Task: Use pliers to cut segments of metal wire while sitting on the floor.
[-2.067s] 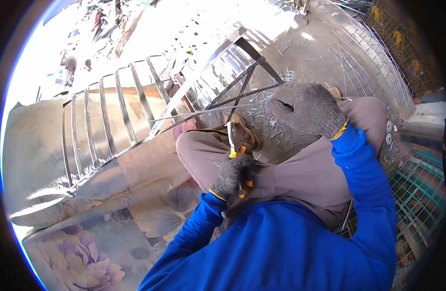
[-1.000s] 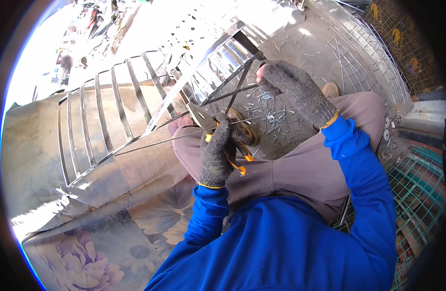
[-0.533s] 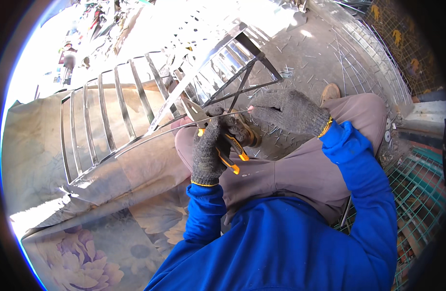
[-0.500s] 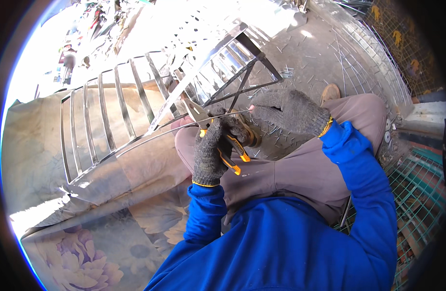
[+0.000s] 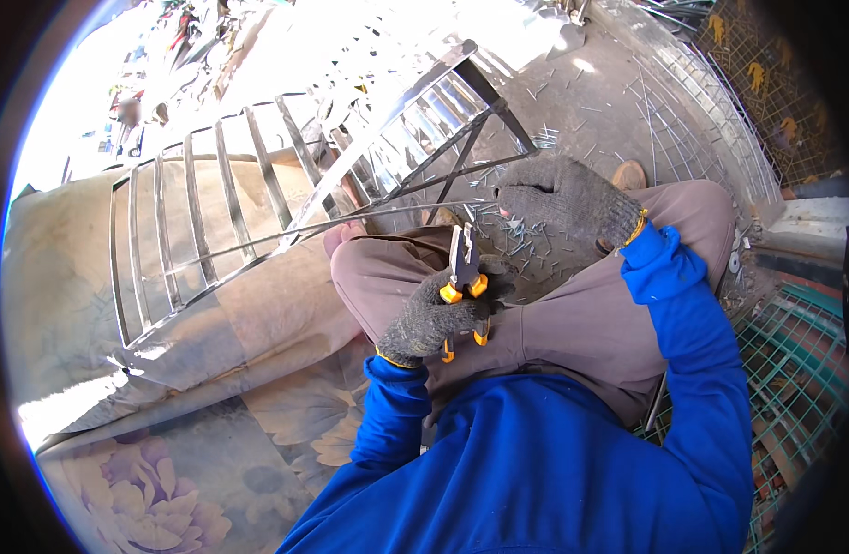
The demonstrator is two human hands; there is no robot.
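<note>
Wire (image 5: 388,213): it is long, thin and grey, and it runs from the right hand (image 5: 572,198) across the near edge of the frame (image 5: 199,208); its free end is seen over the bars, toward the frame's left end. Whether it touches the frame, I cannot tell.
Right grip: the gloved fingers pinch the right end of the wire; the exact contact is partly hidden by the glove.
Left grip: the left hand (image 5: 424,319) is wrapped around the handles of the pliers (image 5: 465,268), with the jaws pointing away from the body.
Pliers: they are above the legs (image 5: 581,309), nearer to the body than the wire and apart from it; the jaws seem slightly parted, and nothing shows between them.
Floor (image 5: 600,106): many short metal pieces (image 5: 538,228) lie on it, beyond the legs.
Frame: its left end rests on the cloth (image 5: 286,323).
Wire step: I judge that the wire is being positioned by the right hand, while the pliers are held ready.
Pliers move: bringing them onto the wire would call for lifting them forward, parting the jaws more, and a steady right pinch.
</note>
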